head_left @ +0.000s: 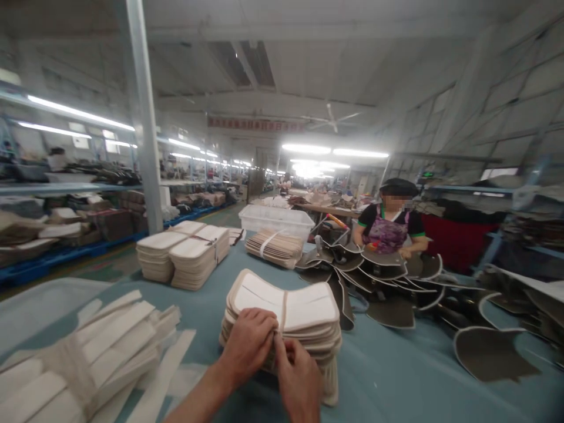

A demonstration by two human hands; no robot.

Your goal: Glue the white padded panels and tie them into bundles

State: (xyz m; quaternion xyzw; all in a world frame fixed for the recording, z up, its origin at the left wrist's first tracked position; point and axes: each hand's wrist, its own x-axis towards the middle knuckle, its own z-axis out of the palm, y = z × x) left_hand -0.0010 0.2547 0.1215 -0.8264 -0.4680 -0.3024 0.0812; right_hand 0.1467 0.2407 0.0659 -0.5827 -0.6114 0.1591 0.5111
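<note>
A stack of white fabric panels with beige edges (pixel 311 302) lies on the table in front of me, bowed down along its middle. A thin beige tie strip (pixel 284 305) crosses the top and runs down to the near side. My left hand (pixel 251 341) is closed on the strip at the stack's near edge, its fingertips pressed together. Right beside it, my right hand (pixel 299 371) has thumb and fingers pinched at the same spot, and the strip seems to pass between both hands. The exact part held is hidden by my fingers.
Tied fabric stacks (pixel 194 267) and a banded bundle (pixel 275 251) stand behind, near a clear plastic bin (pixel 275 220). Long pale strips (pixel 118 341) lie at left. Dark curved panels (pixel 392 308) spread at right, where a co-worker (pixel 390 226) works. A metal post (pixel 147 129) rises beyond.
</note>
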